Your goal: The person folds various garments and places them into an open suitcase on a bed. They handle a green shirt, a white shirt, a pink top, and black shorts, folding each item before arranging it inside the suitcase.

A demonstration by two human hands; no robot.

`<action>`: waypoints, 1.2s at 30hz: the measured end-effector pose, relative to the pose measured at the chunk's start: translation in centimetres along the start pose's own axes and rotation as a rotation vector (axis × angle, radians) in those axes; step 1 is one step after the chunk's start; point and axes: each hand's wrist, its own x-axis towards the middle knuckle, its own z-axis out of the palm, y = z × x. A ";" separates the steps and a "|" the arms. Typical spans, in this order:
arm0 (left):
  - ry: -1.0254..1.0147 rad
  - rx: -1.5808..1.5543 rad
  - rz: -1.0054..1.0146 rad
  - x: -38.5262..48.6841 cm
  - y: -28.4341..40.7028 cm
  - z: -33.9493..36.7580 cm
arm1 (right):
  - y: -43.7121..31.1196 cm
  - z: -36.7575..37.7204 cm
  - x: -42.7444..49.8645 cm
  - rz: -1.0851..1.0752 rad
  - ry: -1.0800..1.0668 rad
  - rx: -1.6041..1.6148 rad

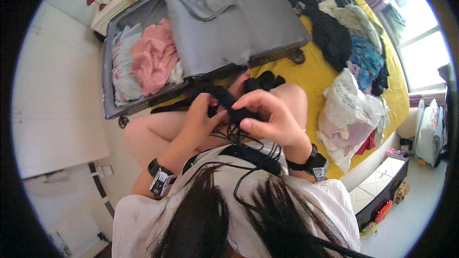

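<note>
Above my lap, my left hand (209, 113) and my right hand (263, 113) grip a black fabric item (229, 104) between them. Thin black cords hang beneath it over my white top; where they lead cannot be told. More black cloth (265, 80) lies bunched by my right knee. Just beyond my legs an open grey suitcase (143, 105) rests on the yellow bed sheet. Its left part holds a crumpled pink garment (156, 57) and a light bag or garment with red print (123, 68). A grey divider (200, 43) covers the middle, with a strap on it.
To the right, piled clothes (330, 39) and a white plastic bag (346, 114) with clothing lie on the yellow sheet (294, 75). A dark-sided cabinet (380, 182) stands beside the bed, lower right. At the upper left is a white bedside cabinet (114, 5).
</note>
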 end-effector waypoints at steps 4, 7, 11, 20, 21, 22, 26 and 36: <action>0.291 0.002 -0.083 1.9 -1.9 0.1 | -2.7 0.3 -1.1 -0.100 -0.121 -0.043; 0.539 0.139 0.057 3.1 -1.6 -1.6 | -3.8 0.0 -1.2 -0.324 -0.231 -0.047; 0.520 0.147 0.185 3.5 0.4 -5.2 | -5.4 -1.3 -2.3 -0.439 0.041 -0.116; 0.187 -0.660 -0.137 4.5 6.9 -18.1 | -12.5 -9.2 -0.7 -0.366 0.656 -1.037; 0.072 -0.853 -0.104 4.1 8.0 -19.5 | -13.0 -9.6 -0.2 -0.359 0.695 -1.201; -0.043 -0.962 -0.085 3.8 9.0 -20.7 | -13.7 -9.7 0.3 -0.456 0.643 -1.384; -0.266 -1.102 0.055 3.4 11.8 -23.5 | -15.6 -8.0 2.1 -0.295 0.442 -1.386; -0.464 -0.768 0.219 4.0 16.4 -21.7 | -10.0 2.7 10.3 -0.217 -0.383 -0.683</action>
